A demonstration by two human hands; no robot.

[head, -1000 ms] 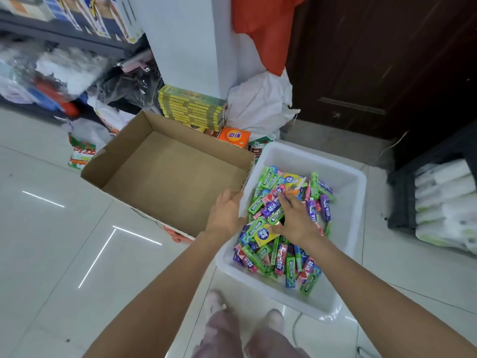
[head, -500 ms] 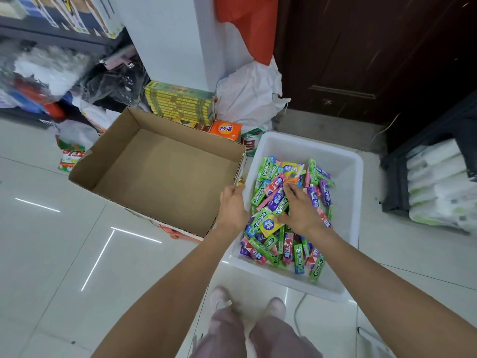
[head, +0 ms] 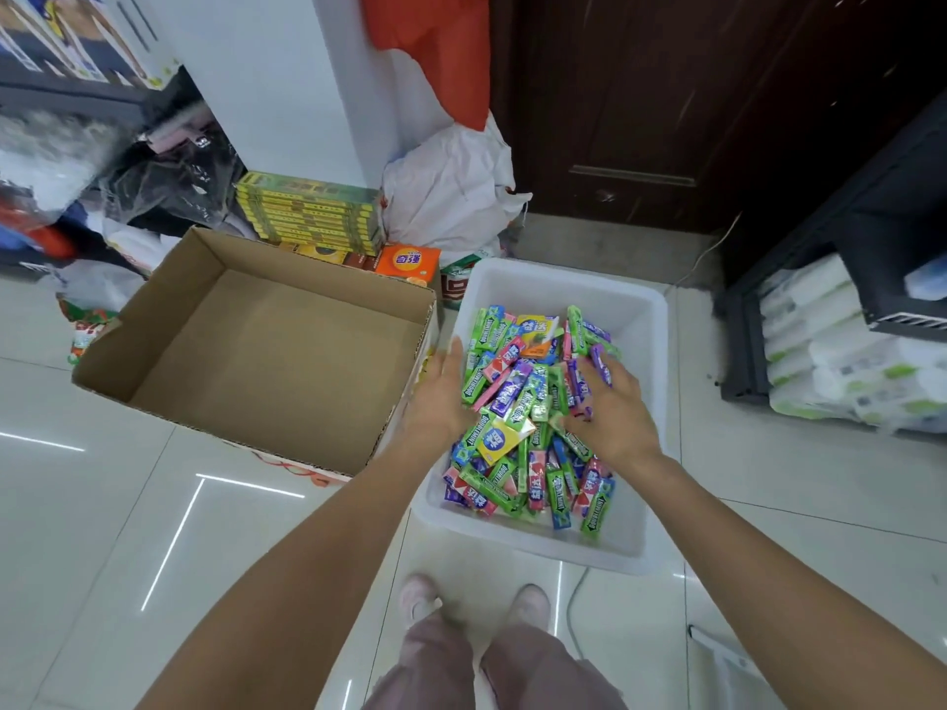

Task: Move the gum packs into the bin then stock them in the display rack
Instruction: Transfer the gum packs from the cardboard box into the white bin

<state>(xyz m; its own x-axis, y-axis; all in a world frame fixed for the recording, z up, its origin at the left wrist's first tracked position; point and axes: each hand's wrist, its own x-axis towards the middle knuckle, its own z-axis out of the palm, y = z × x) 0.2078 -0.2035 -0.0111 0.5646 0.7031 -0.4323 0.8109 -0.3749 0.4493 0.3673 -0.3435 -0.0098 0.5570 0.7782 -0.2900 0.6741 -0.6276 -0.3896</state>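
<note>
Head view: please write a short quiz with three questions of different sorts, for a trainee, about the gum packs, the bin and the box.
1. True or false: the cardboard box holds gum packs.
2. Where are the gum packs lying? A) white bin B) floor C) black rack
3. Which hand lies at the bin's wall nearest the cardboard box?

Key
1. False: its inside shows bare cardboard.
2. A: they are piled in the white bin.
3. The left hand; the right hand rests on the pile, fingers spread.
</note>
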